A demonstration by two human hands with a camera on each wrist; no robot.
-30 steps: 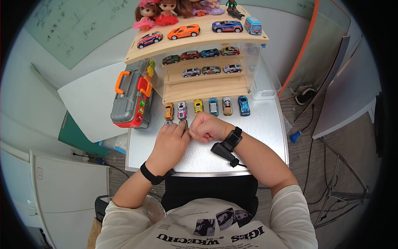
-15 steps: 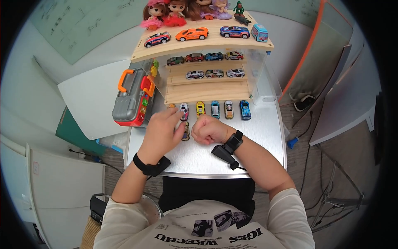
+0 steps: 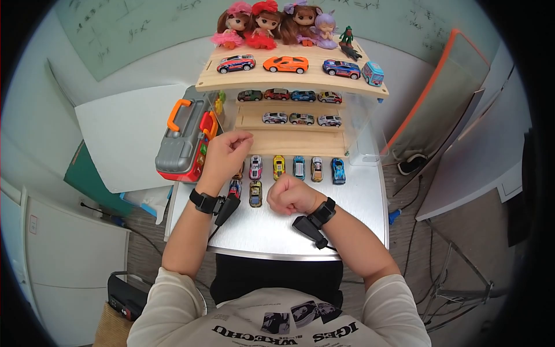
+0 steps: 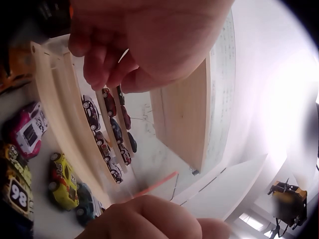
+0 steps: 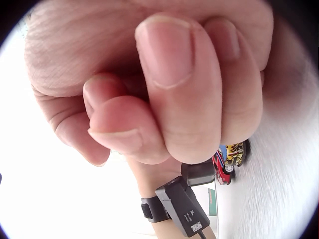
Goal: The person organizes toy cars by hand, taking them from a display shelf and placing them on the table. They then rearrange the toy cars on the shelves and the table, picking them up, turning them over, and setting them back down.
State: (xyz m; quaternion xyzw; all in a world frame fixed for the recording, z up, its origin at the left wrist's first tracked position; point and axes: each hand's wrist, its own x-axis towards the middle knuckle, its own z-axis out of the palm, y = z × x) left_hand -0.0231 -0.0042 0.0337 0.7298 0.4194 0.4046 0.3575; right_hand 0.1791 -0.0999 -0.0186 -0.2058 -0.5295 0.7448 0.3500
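My left hand (image 3: 228,153) is raised over the near left corner of the wooden shelf unit, its fingers loosely bent. Nothing shows between them in the left wrist view. Under its wrist lie an orange toy car (image 3: 239,172), partly covered, and a red and blue toy car (image 3: 235,188). My right hand (image 3: 291,195) is curled into a fist low over the metal table, with nothing visible in it. Left of the fist sits a gold toy car (image 3: 255,194). A pink and white car (image 3: 256,167) and a yellow car (image 3: 279,166) stand in the row beyond.
The row continues with a teal car (image 3: 299,167), an orange-and-white car (image 3: 317,169) and a blue car (image 3: 338,171). Several cars stand on the shelf steps (image 3: 295,141). Dolls (image 3: 265,29) and larger cars occupy the top board. A grey toolbox (image 3: 184,141) stands at left.
My left hand has lifted off the small cars and moved forward to the shelf's left corner, uncovering the red and blue car. The right fist stays put. The head view has tilted up.
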